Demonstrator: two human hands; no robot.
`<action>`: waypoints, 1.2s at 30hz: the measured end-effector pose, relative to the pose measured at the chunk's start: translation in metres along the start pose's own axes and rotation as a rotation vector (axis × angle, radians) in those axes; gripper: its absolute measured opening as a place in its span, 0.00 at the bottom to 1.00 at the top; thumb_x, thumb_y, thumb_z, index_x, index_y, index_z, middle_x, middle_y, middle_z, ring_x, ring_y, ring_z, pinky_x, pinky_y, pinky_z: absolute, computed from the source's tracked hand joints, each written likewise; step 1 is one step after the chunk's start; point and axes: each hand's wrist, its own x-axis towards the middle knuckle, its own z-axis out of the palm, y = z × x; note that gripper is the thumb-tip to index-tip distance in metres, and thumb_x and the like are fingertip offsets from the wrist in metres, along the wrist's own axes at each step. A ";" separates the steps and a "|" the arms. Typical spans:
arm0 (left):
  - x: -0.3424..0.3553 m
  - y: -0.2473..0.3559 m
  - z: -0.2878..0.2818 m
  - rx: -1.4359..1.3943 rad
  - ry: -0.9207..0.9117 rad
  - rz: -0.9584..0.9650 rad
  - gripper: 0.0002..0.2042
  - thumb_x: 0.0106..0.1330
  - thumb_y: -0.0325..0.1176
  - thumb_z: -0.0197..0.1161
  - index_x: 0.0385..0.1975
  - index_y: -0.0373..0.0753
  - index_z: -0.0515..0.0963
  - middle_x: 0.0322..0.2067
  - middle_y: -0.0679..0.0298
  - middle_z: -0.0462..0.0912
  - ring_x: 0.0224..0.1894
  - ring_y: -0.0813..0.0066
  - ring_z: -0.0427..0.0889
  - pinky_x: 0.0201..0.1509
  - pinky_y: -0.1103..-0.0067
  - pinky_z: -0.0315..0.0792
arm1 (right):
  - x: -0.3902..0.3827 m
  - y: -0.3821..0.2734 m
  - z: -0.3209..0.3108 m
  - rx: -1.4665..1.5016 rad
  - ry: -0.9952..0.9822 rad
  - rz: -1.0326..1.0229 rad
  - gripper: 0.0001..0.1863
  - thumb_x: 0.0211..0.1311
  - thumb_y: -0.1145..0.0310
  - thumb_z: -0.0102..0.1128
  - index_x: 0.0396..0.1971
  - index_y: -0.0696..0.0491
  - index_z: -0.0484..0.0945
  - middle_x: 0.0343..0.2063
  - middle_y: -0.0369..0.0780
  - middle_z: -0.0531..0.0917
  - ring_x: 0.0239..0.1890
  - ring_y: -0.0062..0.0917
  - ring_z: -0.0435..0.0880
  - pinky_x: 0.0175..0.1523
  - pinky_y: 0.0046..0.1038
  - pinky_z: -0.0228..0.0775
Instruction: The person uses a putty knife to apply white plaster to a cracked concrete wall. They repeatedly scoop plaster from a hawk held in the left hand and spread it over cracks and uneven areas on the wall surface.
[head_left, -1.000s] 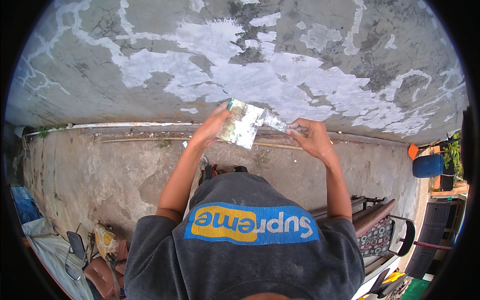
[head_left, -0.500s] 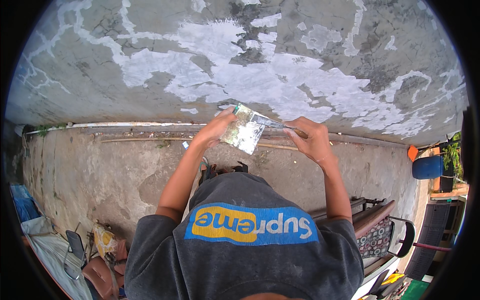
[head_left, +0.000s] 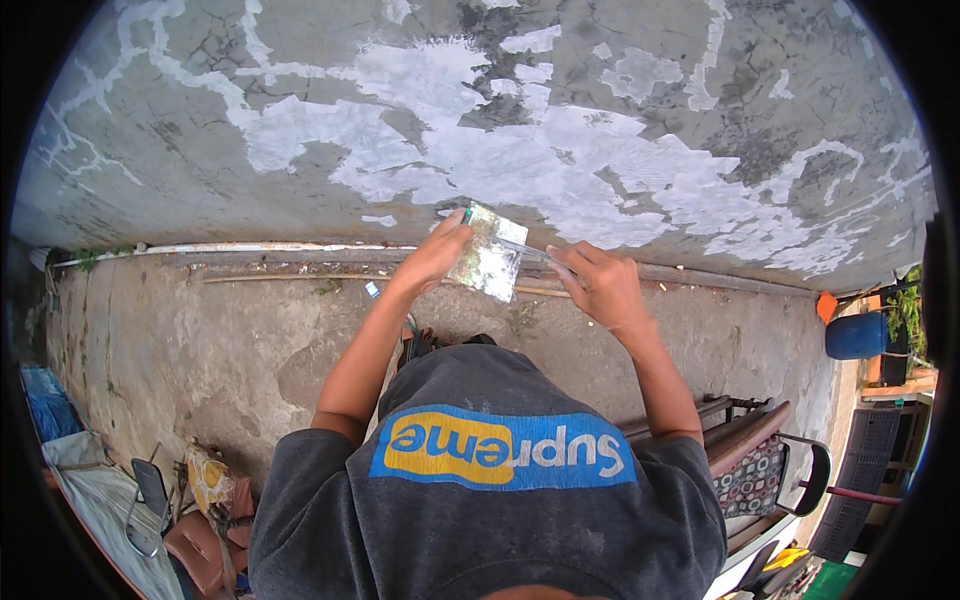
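Note:
My left hand (head_left: pixel 430 255) grips a square, shiny plate (head_left: pixel 483 262) smeared with pale material by its left edge. In my right hand (head_left: pixel 605 285) is a putty knife (head_left: pixel 535 250), its blade lying on the face of the plate. Both are held out in front of me, before a cracked grey wall (head_left: pixel 200 190) with irregular white patches (head_left: pixel 560 150) over its cracks.
A white pipe (head_left: pixel 200 249) runs along the wall's foot above a concrete floor (head_left: pixel 200 340). At the right are a blue barrel (head_left: pixel 855 335), plants and a bench with a patterned cushion (head_left: pixel 750 475). Sheeting (head_left: pixel 100 510) and chairs (head_left: pixel 195 550) are at lower left.
My right hand and the knife have moved left across the plate. The plate has dipped, then risen a little, ending slightly right of where it was a second ago.

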 end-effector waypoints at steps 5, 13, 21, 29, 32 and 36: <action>-0.016 0.021 0.016 -0.004 0.156 -0.059 0.28 0.67 0.33 0.45 0.66 0.27 0.53 0.63 0.50 0.64 0.64 0.64 0.63 0.66 0.71 0.59 | -0.011 0.001 0.015 0.045 -0.051 0.002 0.10 0.58 0.66 0.63 0.40 0.49 0.82 0.28 0.37 0.79 0.25 0.34 0.82 0.27 0.33 0.74; -0.005 -0.017 0.001 -0.143 0.137 -0.103 0.28 0.67 0.34 0.45 0.66 0.29 0.54 0.62 0.51 0.65 0.64 0.63 0.64 0.66 0.71 0.59 | -0.019 0.015 0.021 0.626 -0.181 0.372 0.12 0.62 0.64 0.62 0.39 0.56 0.81 0.26 0.39 0.84 0.21 0.26 0.81 0.25 0.25 0.71; -0.030 -0.042 -0.021 -0.188 0.237 -0.007 0.29 0.70 0.34 0.43 0.69 0.30 0.47 0.65 0.51 0.59 0.65 0.64 0.62 0.66 0.72 0.62 | -0.030 0.042 0.027 1.315 -0.194 0.693 0.14 0.64 0.67 0.59 0.46 0.59 0.78 0.28 0.40 0.83 0.23 0.19 0.78 0.27 0.21 0.71; -0.097 -0.013 -0.050 -0.621 0.240 0.174 0.25 0.67 0.29 0.46 0.64 0.38 0.53 0.55 0.58 0.72 0.56 0.68 0.76 0.54 0.70 0.77 | -0.026 0.018 0.086 1.806 0.152 0.796 0.21 0.64 0.74 0.52 0.57 0.60 0.67 0.38 0.43 0.80 0.28 0.22 0.78 0.26 0.23 0.71; -0.103 -0.009 -0.077 -0.691 0.237 0.231 0.25 0.66 0.26 0.50 0.63 0.37 0.53 0.53 0.59 0.73 0.51 0.71 0.79 0.52 0.72 0.79 | -0.016 0.010 0.091 1.799 0.141 0.787 0.20 0.65 0.74 0.51 0.57 0.60 0.67 0.37 0.43 0.80 0.27 0.21 0.77 0.25 0.22 0.70; -0.100 -0.011 -0.118 -0.792 0.189 0.269 0.20 0.64 0.24 0.54 0.56 0.35 0.63 0.48 0.58 0.77 0.46 0.71 0.81 0.46 0.73 0.79 | 0.001 0.001 0.100 1.743 0.150 0.820 0.20 0.67 0.72 0.46 0.57 0.60 0.66 0.37 0.41 0.79 0.27 0.20 0.76 0.25 0.22 0.68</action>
